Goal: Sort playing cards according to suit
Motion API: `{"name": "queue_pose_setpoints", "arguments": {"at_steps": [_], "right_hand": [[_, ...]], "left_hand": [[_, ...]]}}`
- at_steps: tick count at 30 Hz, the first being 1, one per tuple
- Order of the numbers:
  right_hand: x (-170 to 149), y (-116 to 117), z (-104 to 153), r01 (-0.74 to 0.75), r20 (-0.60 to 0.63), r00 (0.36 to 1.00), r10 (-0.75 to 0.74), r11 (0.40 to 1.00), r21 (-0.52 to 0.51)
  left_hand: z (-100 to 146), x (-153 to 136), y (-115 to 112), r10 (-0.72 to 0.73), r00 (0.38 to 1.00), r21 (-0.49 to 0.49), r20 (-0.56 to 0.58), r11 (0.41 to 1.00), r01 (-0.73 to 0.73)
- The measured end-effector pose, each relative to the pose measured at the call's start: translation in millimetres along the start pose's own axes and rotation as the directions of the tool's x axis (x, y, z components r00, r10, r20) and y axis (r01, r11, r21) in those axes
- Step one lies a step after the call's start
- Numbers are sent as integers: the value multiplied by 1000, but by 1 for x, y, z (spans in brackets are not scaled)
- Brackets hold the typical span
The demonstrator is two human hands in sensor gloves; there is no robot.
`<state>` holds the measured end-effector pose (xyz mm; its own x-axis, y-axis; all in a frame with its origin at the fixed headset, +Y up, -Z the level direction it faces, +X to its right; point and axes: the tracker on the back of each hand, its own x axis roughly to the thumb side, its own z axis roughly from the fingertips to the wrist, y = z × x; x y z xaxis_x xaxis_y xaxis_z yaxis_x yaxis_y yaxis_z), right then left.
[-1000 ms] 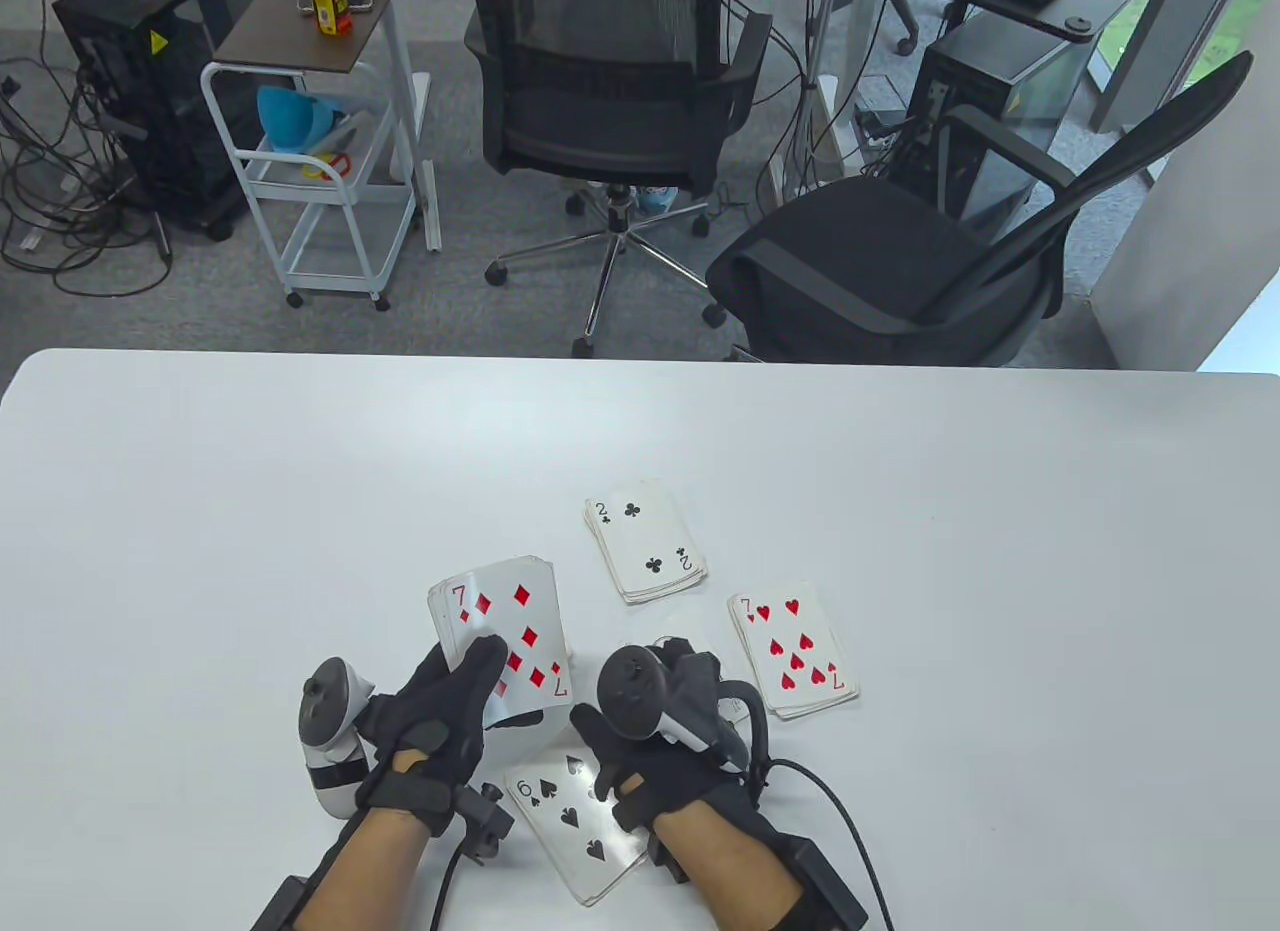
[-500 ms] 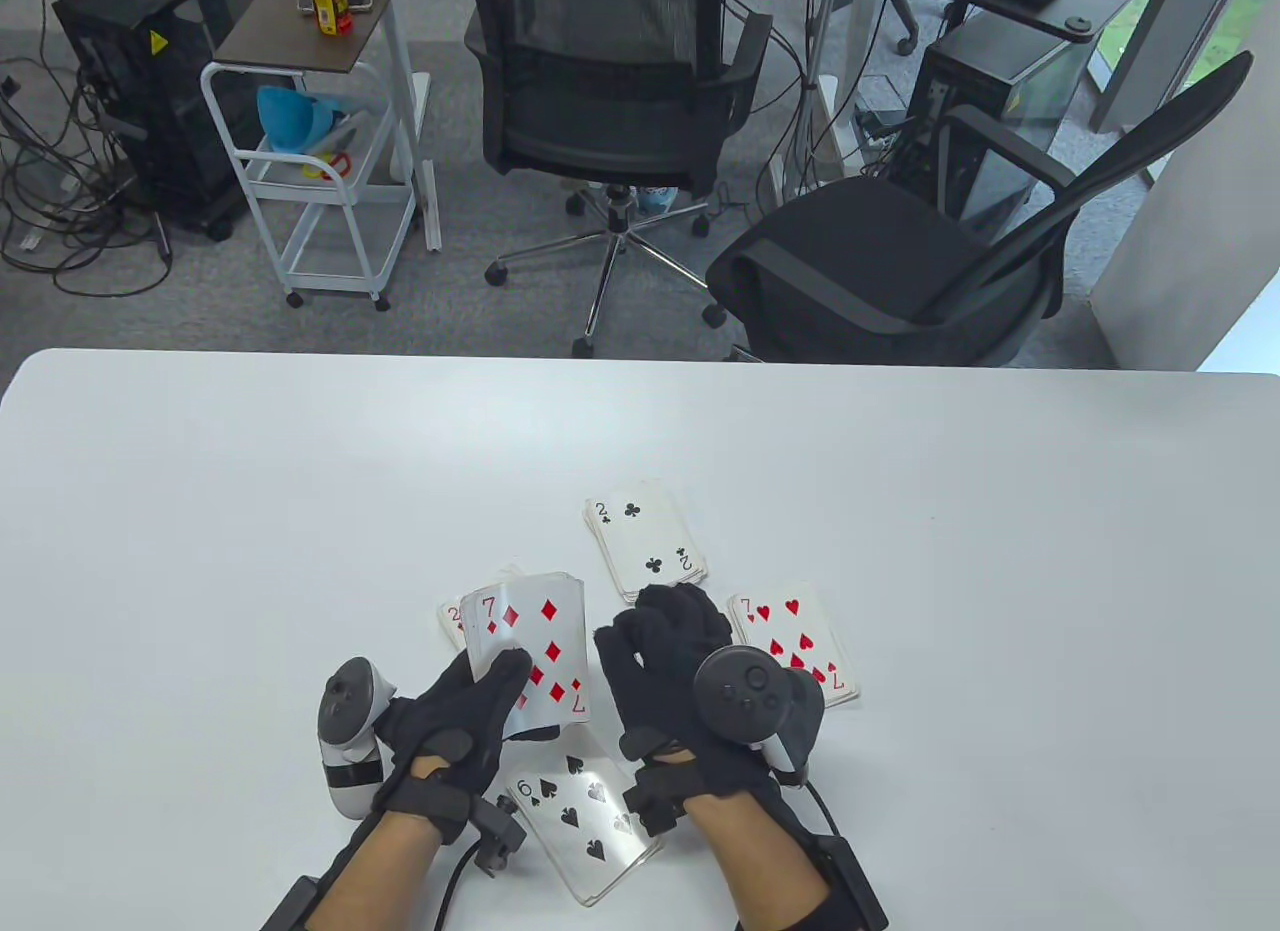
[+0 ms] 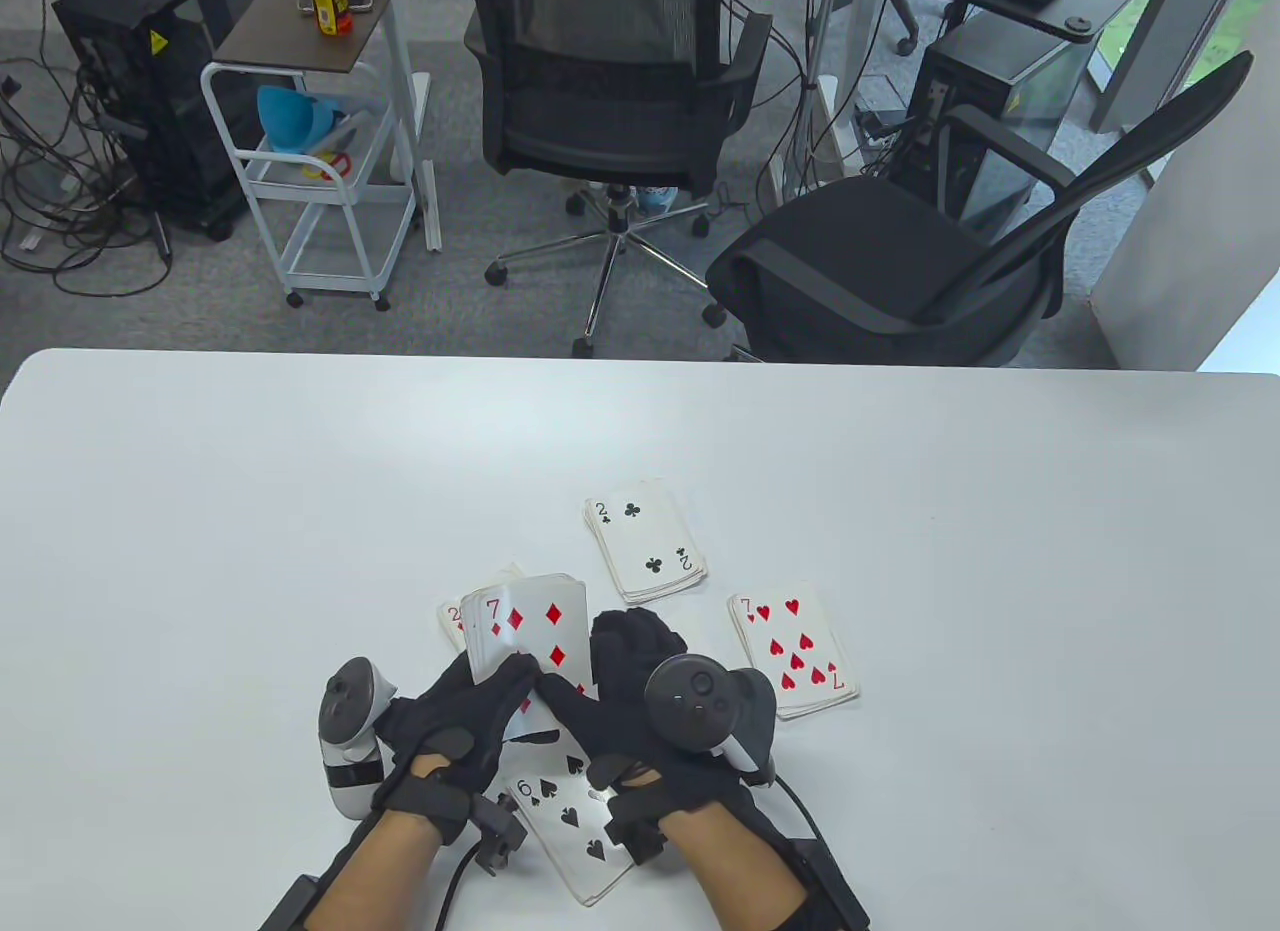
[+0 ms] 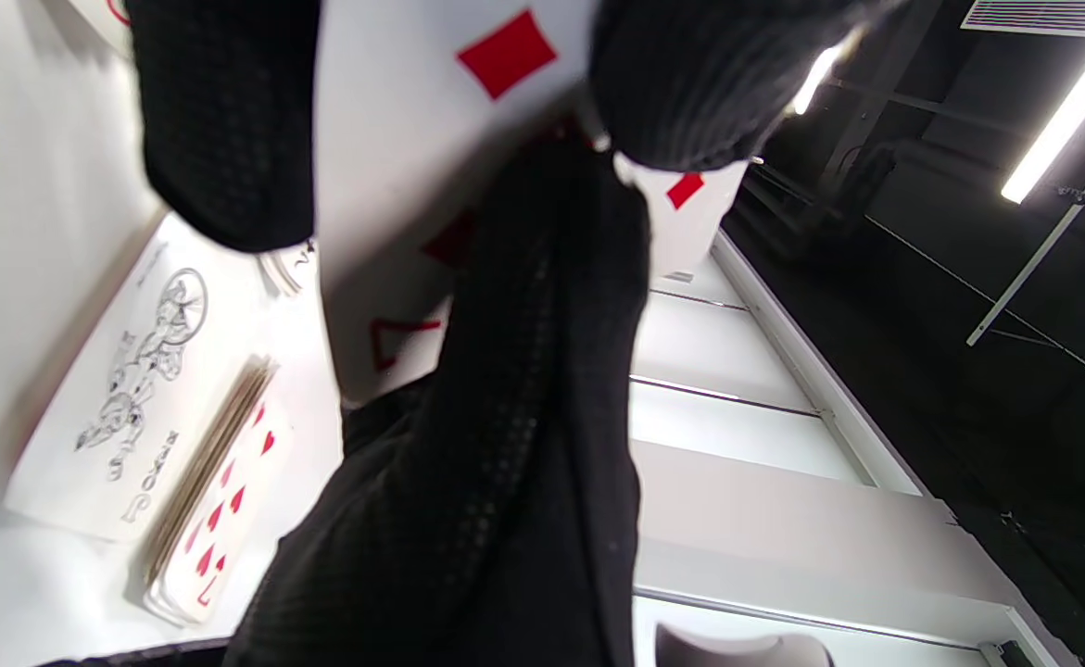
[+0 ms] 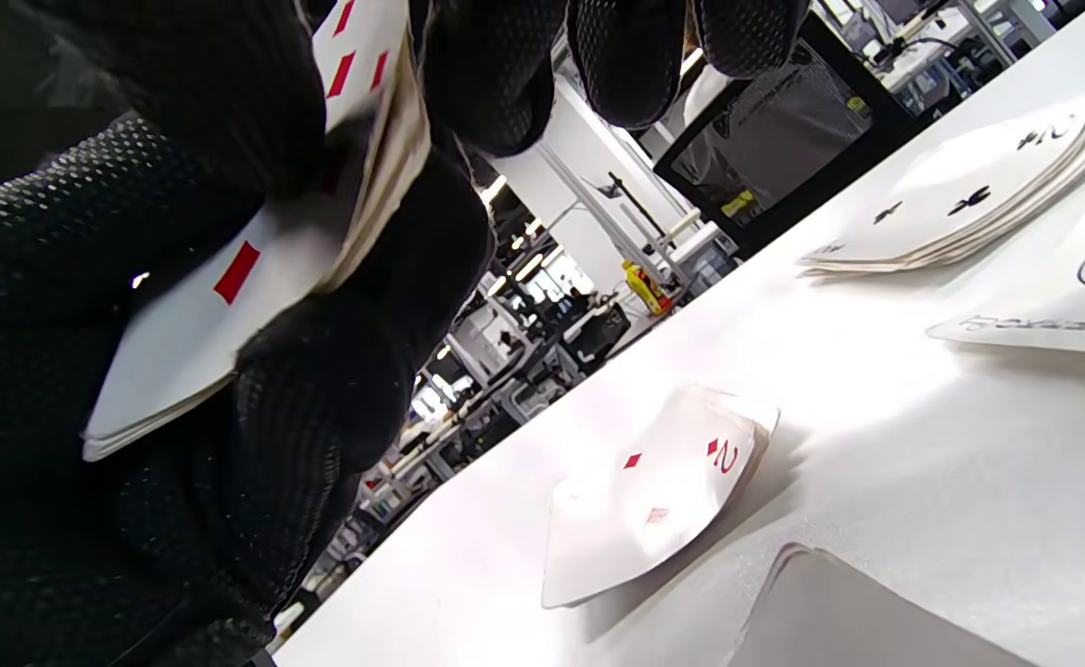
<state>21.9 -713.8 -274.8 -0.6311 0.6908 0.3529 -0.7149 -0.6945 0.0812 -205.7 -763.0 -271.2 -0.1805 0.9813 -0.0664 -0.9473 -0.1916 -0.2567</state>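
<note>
Deck, seven of diamonds up, long axis pointing away from me; my left hand gripped it, right hand pinched its near corner.

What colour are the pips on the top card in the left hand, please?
Red diamonds on the seven held by the left hand; clearest in the table view.

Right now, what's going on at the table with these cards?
A person is sorting cards by suit. The left hand holds a face-up stack with the seven of diamonds on top, and the right hand has its fingers on that stack. On the table lie a clubs pile, a hearts pile, a spade card and a two of diamonds.
</note>
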Motion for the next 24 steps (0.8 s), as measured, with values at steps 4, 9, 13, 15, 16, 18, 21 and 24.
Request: {"name": "queue_pose_setpoints", "arguments": {"at_steps": [4, 9, 13, 15, 16, 18, 21, 24], "right_hand": [[4, -1, 1, -27, 14, 1000, 27, 1000, 8], [8, -4, 3, 29, 69, 997, -22, 995, -99], [8, -12, 4, 21, 92, 996, -5, 985, -173], [7, -13, 3, 29, 83, 996, -16, 988, -154], [4, -14, 3, 48, 65, 997, -38, 987, -152], [1, -16, 2, 48, 44, 998, -42, 988, -146], [-1, -18, 1, 32, 33, 999, -27, 988, -152], [-3, -20, 0, 13, 9, 1000, -12, 990, -143]], "left_hand": [[2, 0, 1, 52, 999, 31, 16, 998, -52], [2, -3, 4, 113, 994, 24, 1, 993, -113], [1, -3, 3, 148, 989, 2, 8, 989, -148], [1, -2, 3, 152, 988, -8, 10, 988, -152], [1, -2, 3, 149, 989, -5, 15, 989, -149], [2, -1, 4, 147, 989, 10, 21, 989, -148], [2, 0, 8, 146, 989, 27, 30, 989, -147], [3, 4, 12, 128, 990, 57, 52, 990, -130]]}}
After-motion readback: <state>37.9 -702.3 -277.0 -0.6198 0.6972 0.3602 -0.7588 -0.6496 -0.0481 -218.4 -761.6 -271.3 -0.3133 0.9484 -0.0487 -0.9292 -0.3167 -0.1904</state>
